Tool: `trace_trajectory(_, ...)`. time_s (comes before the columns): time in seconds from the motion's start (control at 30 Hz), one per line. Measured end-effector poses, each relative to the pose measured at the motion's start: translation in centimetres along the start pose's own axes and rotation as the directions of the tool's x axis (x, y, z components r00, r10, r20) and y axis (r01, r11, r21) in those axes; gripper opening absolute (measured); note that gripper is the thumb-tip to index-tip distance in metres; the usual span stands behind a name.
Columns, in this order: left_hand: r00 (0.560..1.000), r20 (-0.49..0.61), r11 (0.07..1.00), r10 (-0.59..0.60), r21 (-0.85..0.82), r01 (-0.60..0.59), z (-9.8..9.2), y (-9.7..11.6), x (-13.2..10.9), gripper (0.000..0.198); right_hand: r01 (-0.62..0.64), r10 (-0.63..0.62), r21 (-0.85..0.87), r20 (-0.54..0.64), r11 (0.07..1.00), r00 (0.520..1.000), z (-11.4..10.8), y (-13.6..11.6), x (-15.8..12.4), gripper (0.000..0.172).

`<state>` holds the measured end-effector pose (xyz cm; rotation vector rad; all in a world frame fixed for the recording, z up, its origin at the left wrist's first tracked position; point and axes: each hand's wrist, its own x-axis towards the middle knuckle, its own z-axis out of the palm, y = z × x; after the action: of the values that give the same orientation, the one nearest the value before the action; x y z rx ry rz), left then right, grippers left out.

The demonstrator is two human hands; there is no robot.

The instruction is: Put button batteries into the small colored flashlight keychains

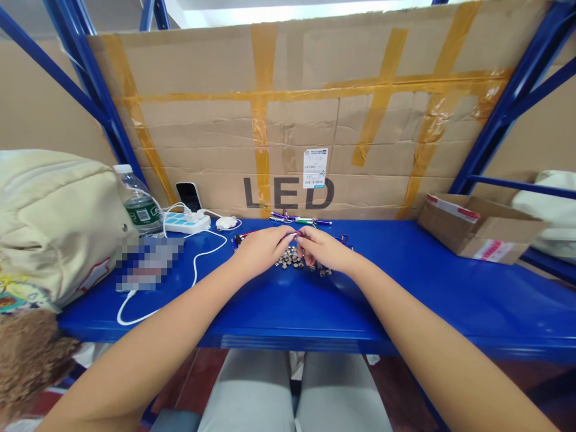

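Over the middle of the blue table, my left hand (265, 246) and my right hand (321, 246) meet with their fingertips closed on a slim purple metallic tube (296, 234). The fingers cover most of the tube. Just below them lies a pile of small round silver button cells (288, 258), with more of them partly hidden under my right hand. Behind my hands rest several slim pen-like metal tubes (301, 221), purple and green among them. Other small dark and coloured pieces show at the outer side of each hand, mostly covered.
Left on the table (405, 300) are a beige bag (58, 216), a water bottle (139, 204), a power strip (186, 222) with white cables and a blurred flat object (148, 264). An open cardboard box (481, 228) stands right. A taped cardboard sheet (202, 132) closes the back.
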<state>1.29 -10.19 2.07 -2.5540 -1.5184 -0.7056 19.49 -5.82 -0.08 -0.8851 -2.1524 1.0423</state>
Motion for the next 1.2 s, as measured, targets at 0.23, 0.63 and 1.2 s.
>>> trace_trajectory(0.23, 1.000, -0.006, 1.000, -0.002, -0.025, 0.002, 0.0, -0.1, 0.0, 0.029, 0.054, -0.052, -0.244, 0.014, 0.968, 0.999, 0.2, -0.2, -0.4, 0.022)
trace_trajectory(0.63, 0.997, -0.065, 0.994, 0.047, -0.095, -0.053, 0.2, 0.0, 0.0, 0.031, 0.023, -0.090, -0.548, -0.097, 0.836, 0.991, -0.3, -0.9, -0.5, 0.021)
trace_trajectory(1.2, 0.986, -0.145, 0.961, 0.084, -0.251, -0.119, 0.4, 0.0, 0.1, 0.027, 0.001, -0.041, -0.676, -0.043, 0.737, 0.998, -0.6, -0.7, -0.4, 0.027)
